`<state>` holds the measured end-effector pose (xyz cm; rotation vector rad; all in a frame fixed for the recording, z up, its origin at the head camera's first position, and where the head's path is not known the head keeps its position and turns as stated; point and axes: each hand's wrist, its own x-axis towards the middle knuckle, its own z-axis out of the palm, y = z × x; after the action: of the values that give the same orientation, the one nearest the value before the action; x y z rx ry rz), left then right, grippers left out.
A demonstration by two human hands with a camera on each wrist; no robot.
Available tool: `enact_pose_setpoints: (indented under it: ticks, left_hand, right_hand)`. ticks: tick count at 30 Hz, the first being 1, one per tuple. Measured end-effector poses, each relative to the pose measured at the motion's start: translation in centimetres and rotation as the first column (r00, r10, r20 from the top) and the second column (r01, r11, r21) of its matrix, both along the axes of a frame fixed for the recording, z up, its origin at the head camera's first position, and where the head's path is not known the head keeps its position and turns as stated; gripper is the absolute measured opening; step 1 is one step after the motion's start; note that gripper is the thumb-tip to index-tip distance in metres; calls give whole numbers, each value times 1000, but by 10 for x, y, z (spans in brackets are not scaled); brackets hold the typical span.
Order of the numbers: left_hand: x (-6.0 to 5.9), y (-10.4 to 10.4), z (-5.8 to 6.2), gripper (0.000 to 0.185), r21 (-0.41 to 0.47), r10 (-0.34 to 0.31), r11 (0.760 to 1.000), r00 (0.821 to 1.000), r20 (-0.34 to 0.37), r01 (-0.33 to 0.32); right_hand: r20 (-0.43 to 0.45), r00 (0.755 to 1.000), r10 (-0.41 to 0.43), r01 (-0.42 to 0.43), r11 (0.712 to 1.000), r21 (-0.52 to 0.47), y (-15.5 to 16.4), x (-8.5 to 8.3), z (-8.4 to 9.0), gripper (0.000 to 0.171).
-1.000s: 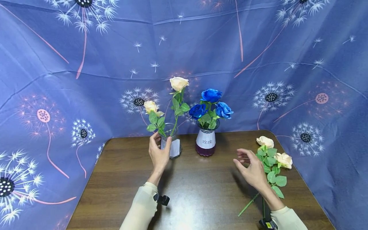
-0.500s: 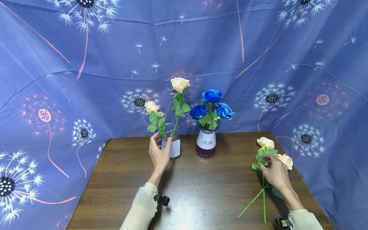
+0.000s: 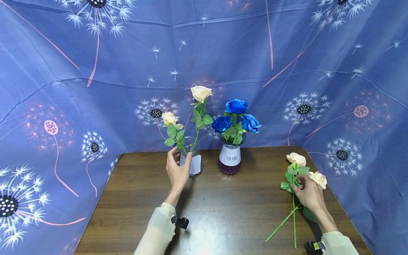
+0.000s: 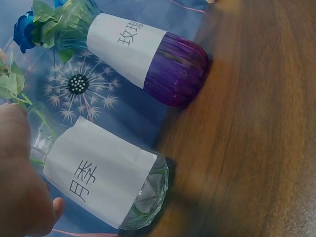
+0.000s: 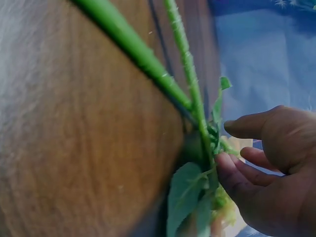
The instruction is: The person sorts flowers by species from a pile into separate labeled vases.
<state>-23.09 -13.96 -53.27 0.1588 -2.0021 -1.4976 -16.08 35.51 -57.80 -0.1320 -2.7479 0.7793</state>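
Note:
In the head view, my left hand (image 3: 178,171) grips the neck of a clear glass vase (image 4: 143,207), thumb on one side and fingers on the other. The vase bears a white paper label (image 4: 98,173) and holds two cream roses (image 3: 201,93). At the right, my right hand (image 3: 309,194) is over two more cream roses (image 3: 296,159) lying with crossed stems (image 3: 294,226). In the right wrist view, its thumb and fingers (image 5: 232,173) are beside a green stem (image 5: 190,74) and leaves (image 5: 185,195), with a gap between thumb and forefinger.
A purple-based vase (image 3: 229,166) with a white label stands right of the clear vase, holding blue roses (image 3: 236,106). Both vases are near the back edge of the brown wooden table (image 3: 140,198). Behind hangs a blue dandelion-print cloth (image 3: 127,63).
My right hand has moved rightward and down onto the leaves of the lying cream roses, and some leaves have shifted. The left hand has kept its hold on the clear vase.

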Motion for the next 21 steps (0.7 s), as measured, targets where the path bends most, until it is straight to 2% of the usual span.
enact_pose_setpoints:
  ticks: [9, 15, 21]
  left_hand:
    - [0, 0, 0, 62, 0, 0, 1000, 1000, 4, 0]
    - [1, 0, -2, 62, 3, 2, 1000, 1000, 9, -2]
    - [-1, -1, -2, 61, 2, 2, 1000, 1000, 11, -2]
  right_hand:
    - [39, 999, 8, -8, 1000, -2, 6, -5, -8, 37]
    - [70, 997, 24, -23, 1000, -6, 7, -9, -7, 29]
    - [107, 994, -25, 30, 999, -38, 7, -12, -4, 23]
